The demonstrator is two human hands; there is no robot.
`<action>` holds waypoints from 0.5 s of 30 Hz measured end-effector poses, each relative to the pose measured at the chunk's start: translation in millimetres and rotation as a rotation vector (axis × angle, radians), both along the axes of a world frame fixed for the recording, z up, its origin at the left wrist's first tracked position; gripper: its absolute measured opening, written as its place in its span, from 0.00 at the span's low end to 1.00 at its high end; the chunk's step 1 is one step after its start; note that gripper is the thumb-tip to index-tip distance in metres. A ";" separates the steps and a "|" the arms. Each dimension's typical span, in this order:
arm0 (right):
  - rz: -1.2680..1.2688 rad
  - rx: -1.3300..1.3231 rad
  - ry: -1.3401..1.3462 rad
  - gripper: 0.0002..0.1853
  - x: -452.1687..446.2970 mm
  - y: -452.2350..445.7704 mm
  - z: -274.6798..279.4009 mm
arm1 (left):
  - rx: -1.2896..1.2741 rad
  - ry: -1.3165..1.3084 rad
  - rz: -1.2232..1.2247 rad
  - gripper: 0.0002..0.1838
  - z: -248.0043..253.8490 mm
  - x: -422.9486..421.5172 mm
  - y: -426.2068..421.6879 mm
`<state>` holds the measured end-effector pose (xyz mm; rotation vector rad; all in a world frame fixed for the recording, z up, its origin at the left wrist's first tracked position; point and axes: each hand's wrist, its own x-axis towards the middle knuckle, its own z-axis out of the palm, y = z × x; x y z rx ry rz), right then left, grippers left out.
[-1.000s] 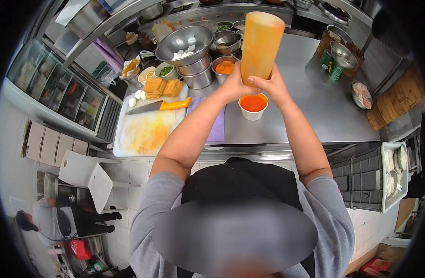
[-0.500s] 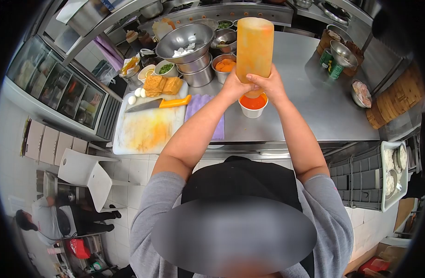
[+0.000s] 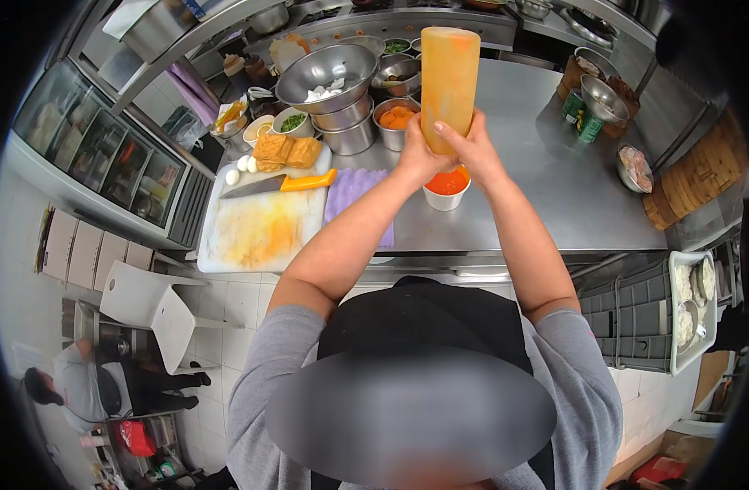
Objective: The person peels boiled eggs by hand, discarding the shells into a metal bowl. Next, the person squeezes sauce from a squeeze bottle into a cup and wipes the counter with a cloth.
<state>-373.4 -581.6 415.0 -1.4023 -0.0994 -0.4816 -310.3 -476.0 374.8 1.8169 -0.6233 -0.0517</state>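
Observation:
Upside down over a white tub [image 3: 447,202] of red-orange sauce is a large yellow-orange squeeze bottle [image 3: 450,77]. My left hand [image 3: 423,160] wraps around its lower end from the left. From the right, my right hand [image 3: 472,149] closes on the same part, its thumb lying across the front. The bottle's nozzle is hidden behind my hands. The tub stands on the steel counter [image 3: 537,196], just below and in front of both hands. Left of my forearm lies a purple cloth [image 3: 354,196].
A white cutting board [image 3: 264,237] holds an orange-handled knife [image 3: 307,181], fried tofu-like blocks [image 3: 286,152] and white eggs [image 3: 242,165]. Behind stand stacked steel pots [image 3: 342,131] and a bowl of orange pieces [image 3: 396,118]. Bamboo steamers [image 3: 693,180] stand right. A seated person [image 3: 97,384] is at far left.
Both hands have shifted slightly, and the bottle's lower end appears a little higher above the tub. The bottle is still inverted. The tub looks almost unmoved.

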 end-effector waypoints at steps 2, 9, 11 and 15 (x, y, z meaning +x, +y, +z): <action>0.066 -0.057 0.019 0.45 -3.9 -18.2 7.1 | -0.086 0.085 -0.190 0.55 32.4 -11.4 23.7; 0.316 -0.236 0.093 0.52 -13.6 -22.8 31.3 | -0.194 0.187 -0.434 0.49 48.5 -21.9 35.4; 0.223 -0.261 0.045 0.51 -7.8 -21.0 22.9 | -0.132 0.064 -0.280 0.53 49.6 -28.3 27.1; 0.094 -0.258 -0.103 0.49 -11.1 -13.5 36.3 | -0.046 -0.319 -0.075 0.56 70.4 -34.5 14.7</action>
